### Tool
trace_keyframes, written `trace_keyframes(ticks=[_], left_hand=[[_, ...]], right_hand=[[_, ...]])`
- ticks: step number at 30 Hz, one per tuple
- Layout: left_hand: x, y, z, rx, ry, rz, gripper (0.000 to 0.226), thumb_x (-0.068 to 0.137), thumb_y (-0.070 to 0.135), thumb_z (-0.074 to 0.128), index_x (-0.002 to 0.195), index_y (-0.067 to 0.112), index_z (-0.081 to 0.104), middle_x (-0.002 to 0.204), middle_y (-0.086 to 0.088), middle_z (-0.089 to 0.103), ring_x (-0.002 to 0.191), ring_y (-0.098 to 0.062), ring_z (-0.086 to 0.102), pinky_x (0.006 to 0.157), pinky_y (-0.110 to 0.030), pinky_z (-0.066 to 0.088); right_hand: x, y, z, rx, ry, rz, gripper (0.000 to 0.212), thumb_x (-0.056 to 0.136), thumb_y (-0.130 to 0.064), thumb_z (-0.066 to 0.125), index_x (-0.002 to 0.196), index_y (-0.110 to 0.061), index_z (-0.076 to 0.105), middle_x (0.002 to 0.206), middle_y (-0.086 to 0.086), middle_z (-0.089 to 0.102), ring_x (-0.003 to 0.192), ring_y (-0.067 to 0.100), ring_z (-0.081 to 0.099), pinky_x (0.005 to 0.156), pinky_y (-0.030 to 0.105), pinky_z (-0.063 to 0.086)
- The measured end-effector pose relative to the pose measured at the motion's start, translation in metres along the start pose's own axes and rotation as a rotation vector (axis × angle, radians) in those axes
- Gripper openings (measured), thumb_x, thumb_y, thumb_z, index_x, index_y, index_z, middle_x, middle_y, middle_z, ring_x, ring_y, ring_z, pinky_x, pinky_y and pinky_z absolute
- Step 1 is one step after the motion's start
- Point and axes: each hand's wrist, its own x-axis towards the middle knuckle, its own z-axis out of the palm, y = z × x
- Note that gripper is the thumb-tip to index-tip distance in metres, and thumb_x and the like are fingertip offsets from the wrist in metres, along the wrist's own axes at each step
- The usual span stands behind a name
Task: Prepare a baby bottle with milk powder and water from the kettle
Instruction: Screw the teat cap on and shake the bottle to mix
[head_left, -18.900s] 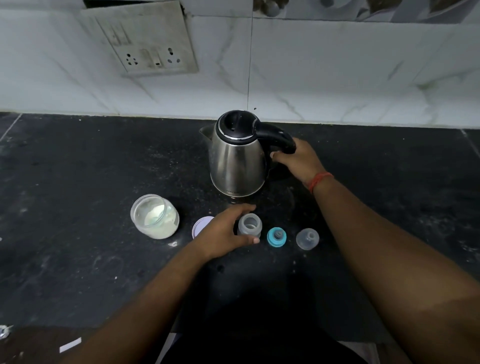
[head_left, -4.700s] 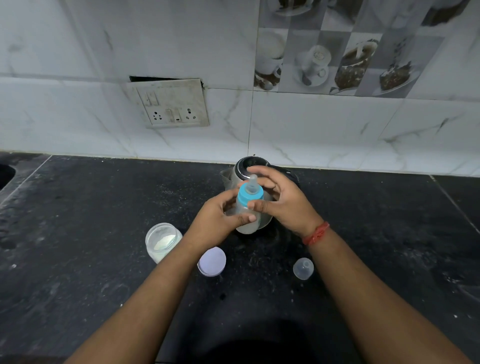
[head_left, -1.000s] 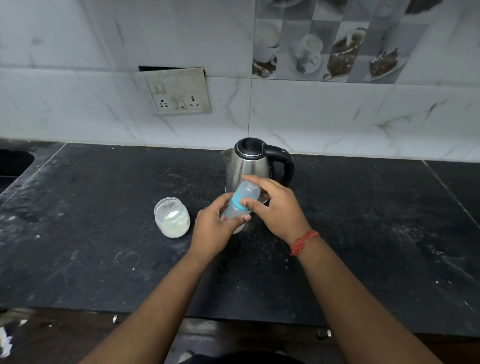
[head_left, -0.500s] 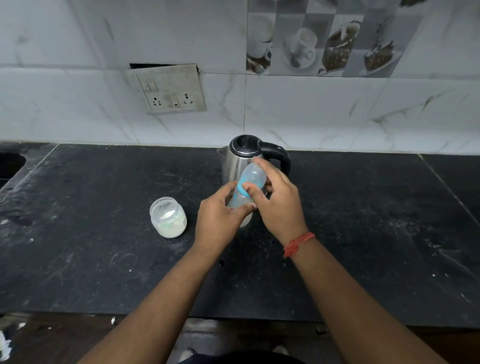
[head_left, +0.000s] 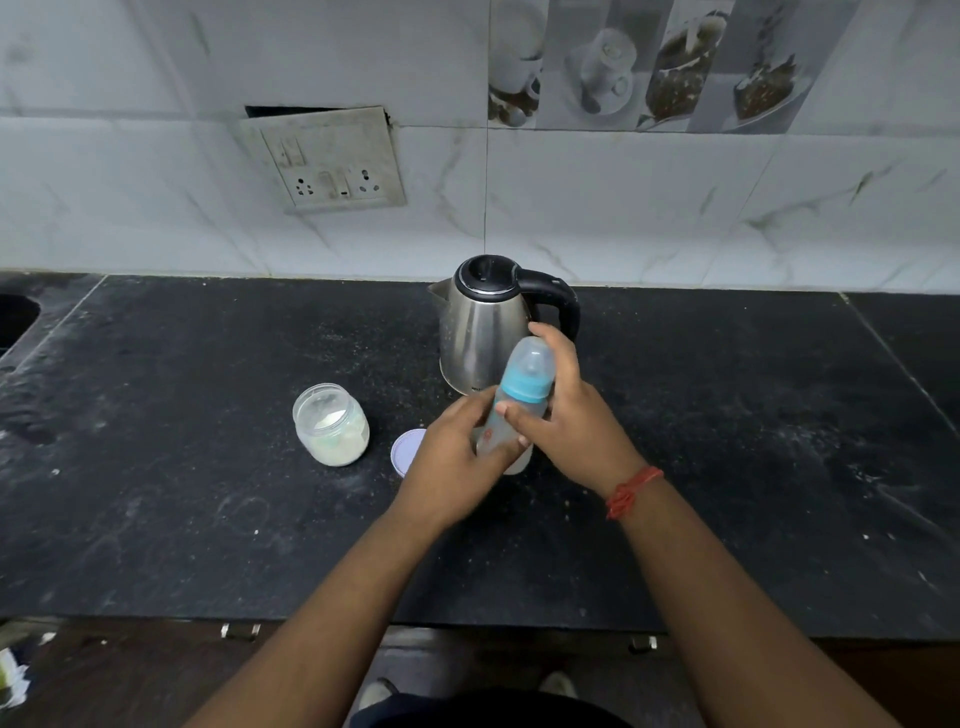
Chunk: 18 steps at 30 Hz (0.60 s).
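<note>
A baby bottle (head_left: 522, 387) with a blue collar and a clear cap on top is held in both hands above the black counter, tilted slightly right. My left hand (head_left: 452, 457) grips its lower body. My right hand (head_left: 566, 415) wraps round the collar and upper part, one finger reaching up beside the cap. Behind them stands the steel kettle (head_left: 480, 327) with a black lid and handle. To the left sits an open glass jar of milk powder (head_left: 331, 425), and its pale lid (head_left: 408, 452) lies flat beside my left hand.
The black stone counter (head_left: 182, 493) runs wide to both sides, dusted with white specks. A switch and socket plate (head_left: 324, 158) hangs on the tiled wall. A sink cut-out (head_left: 15, 317) shows at the far left. The counter's front edge lies below my forearms.
Both hands with the capped bottle have dropped a little toward the counter, away from the kettle's lid. The jar's lid has come into view next to my left hand.
</note>
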Motion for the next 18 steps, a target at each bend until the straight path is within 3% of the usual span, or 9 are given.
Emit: trace_keyframes(ticks=[3,6,8,10,13,18], left_hand=[[-0.012,-0.028,0.016,0.066,-0.072,-0.026,0.066,0.094,0.054,0.059,0.151,0.024,0.044,0.14,0.015,0.053,0.126,0.002,0.05,0.107,-0.021,0.04],[-0.03,-0.058,0.042,0.473,-0.184,-0.064,0.09,0.091,0.073,0.025,0.162,0.018,0.019,0.168,-0.002,0.024,0.156,-0.021,0.017,0.126,-0.042,0.016],[-0.041,-0.075,0.06,0.721,-0.271,-0.095,0.096,0.085,0.078,0.007,0.163,0.022,0.004,0.172,-0.004,-0.003,0.158,-0.029,-0.007,0.126,-0.055,0.002],[-0.05,-0.089,0.074,0.829,-0.327,-0.1,0.095,0.084,0.078,0.001,0.163,0.024,-0.004,0.171,-0.007,-0.015,0.156,-0.033,-0.017,0.124,-0.061,-0.004],[-0.056,-0.111,0.085,0.929,-0.361,-0.13,0.092,0.087,0.077,0.0,0.162,0.024,-0.006,0.17,-0.01,-0.017,0.155,-0.036,-0.02,0.122,-0.065,-0.008],[-0.062,-0.128,0.089,0.943,-0.287,-0.147,0.089,0.093,0.079,0.0,0.164,0.026,0.008,0.172,-0.008,-0.006,0.157,-0.033,-0.012,0.122,-0.063,-0.008]], right_hand=[[-0.008,0.017,-0.004,-0.007,0.015,0.034,0.077,0.091,-0.027,0.073,0.146,-0.042,0.022,0.128,-0.004,0.055,0.107,0.012,0.062,0.092,0.03,0.053],[-0.013,0.031,-0.01,-0.026,0.071,0.074,0.075,0.091,-0.026,0.073,0.147,-0.038,0.023,0.126,-0.005,0.055,0.106,0.016,0.062,0.093,0.033,0.052],[-0.016,0.038,-0.014,-0.024,0.094,0.105,0.075,0.091,-0.025,0.073,0.147,-0.035,0.025,0.125,-0.004,0.055,0.106,0.017,0.062,0.093,0.034,0.052],[-0.019,0.045,-0.015,-0.005,0.099,0.124,0.074,0.091,-0.025,0.073,0.146,-0.036,0.026,0.124,-0.003,0.056,0.103,0.016,0.063,0.09,0.034,0.053],[-0.026,0.051,-0.013,0.07,0.145,0.149,0.071,0.091,-0.025,0.073,0.144,-0.036,0.028,0.124,-0.002,0.054,0.103,0.012,0.062,0.086,0.029,0.054],[-0.032,0.06,-0.013,0.142,0.159,0.184,0.07,0.091,-0.025,0.073,0.143,-0.038,0.028,0.122,-0.003,0.053,0.102,0.014,0.063,0.084,0.028,0.055]])
